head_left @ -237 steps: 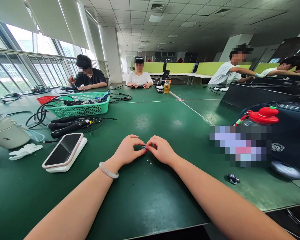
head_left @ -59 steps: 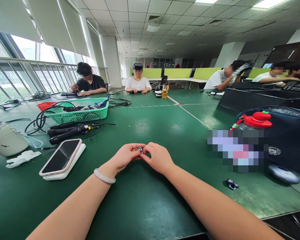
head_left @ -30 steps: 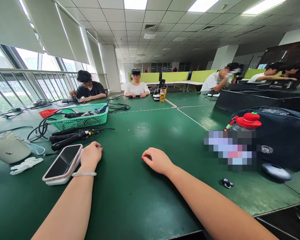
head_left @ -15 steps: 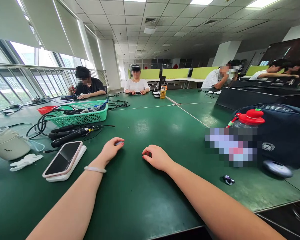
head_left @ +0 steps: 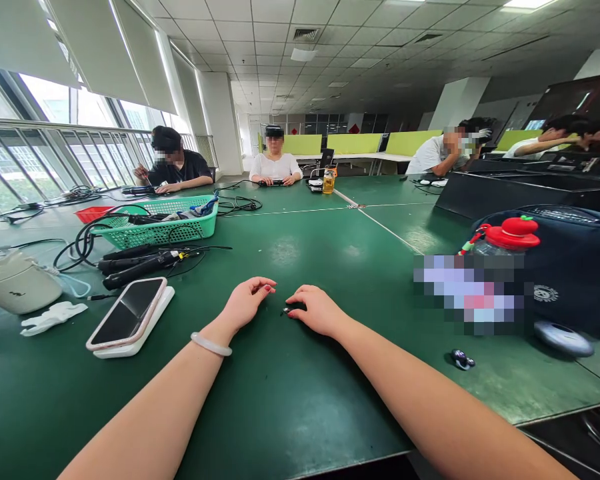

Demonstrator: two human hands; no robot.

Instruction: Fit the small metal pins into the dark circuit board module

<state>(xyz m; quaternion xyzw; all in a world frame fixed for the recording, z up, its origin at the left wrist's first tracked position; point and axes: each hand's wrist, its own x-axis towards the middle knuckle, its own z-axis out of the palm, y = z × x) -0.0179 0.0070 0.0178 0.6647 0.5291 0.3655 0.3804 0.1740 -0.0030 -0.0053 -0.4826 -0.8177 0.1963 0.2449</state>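
Observation:
My left hand (head_left: 247,303) is over the middle of the green table (head_left: 275,387), its thumb close under its curled fingers. Whatever lies between them is hidden from me. Just to its right, my right hand (head_left: 317,310) rests low over the tabletop with thumb and forefinger bent around a small dark piece with a shiny tip (head_left: 286,311). That piece is too small to name. A narrow gap separates the fingertips of the two hands. On my left wrist is a pale bangle (head_left: 211,344).
Left of my hands are a phone (head_left: 130,313) on a white box, black cabled devices (head_left: 140,268) and a green basket (head_left: 160,230). At right are small dark earbuds (head_left: 463,360), a red-lidded bottle (head_left: 510,233) and a dark bag (head_left: 570,267). Other people sit across the table.
My left hand has moved right, toward my right hand, and the greyish thing seen at its fingertips no longer shows. The small dark piece now sticks out past my right fingertips.

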